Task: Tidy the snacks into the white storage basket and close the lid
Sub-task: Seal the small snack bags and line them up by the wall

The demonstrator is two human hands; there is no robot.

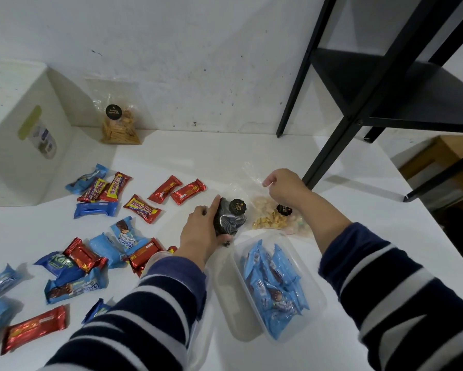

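1 view only: head-worn, wide-angle. Looks forward and steeply down onto white table [251,156] from close above. Wall [198,49] fills upper frame, so camera faces wall. Both sleeved forearms enter from bottom edge; left hand [198,231] and right hand [286,188] sit near frame centre, at close range. Straight lines of black shelf frame [358,103], upper right, bow from lens distortion. No 2nd view; nothing shared.

A home: snacks [142,208] strewn on a white table [251,156], black shelf [385,89]
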